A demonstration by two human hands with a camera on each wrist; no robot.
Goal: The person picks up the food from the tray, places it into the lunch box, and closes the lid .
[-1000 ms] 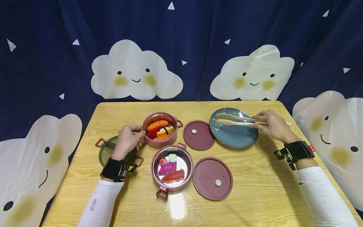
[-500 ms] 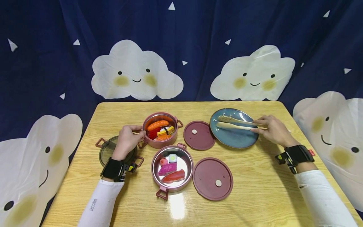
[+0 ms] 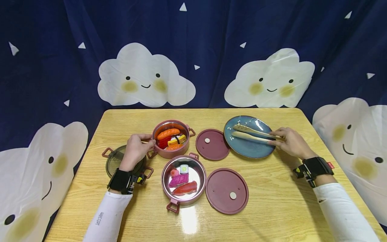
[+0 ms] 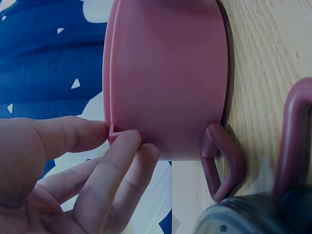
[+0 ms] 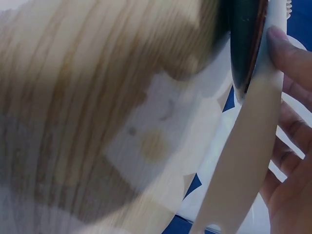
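My left hand [image 3: 137,149] pinches the rim of a small pink pot [image 4: 168,73], thumb at the lip and fingertips against the outer wall. Toy sushi pieces [image 3: 168,133] and other toy food lie inside that pot. My right hand [image 3: 291,143] grips beige tongs [image 3: 252,136], thumb on one side and fingers on the other. The two arms of the tongs stand slightly apart over the blue plate [image 3: 251,151], one tip wavy, the other smooth. In the right wrist view the handle end of the tongs [image 5: 236,165] sticks out past the plate's edge.
In front stands a second pink pot [image 3: 195,171] with several toy food pieces. Two maroon lids [image 3: 219,151] [image 3: 220,185] lie in the table's middle. Under my left forearm sits a glass-topped piece [image 3: 113,163] with maroon handles. A cloud-patterned curtain [image 3: 208,40] hangs behind the table.
My right hand has moved slightly down, and the tongs have turned so their tips point more up-left over the plate. My left hand stays on the pot rim.
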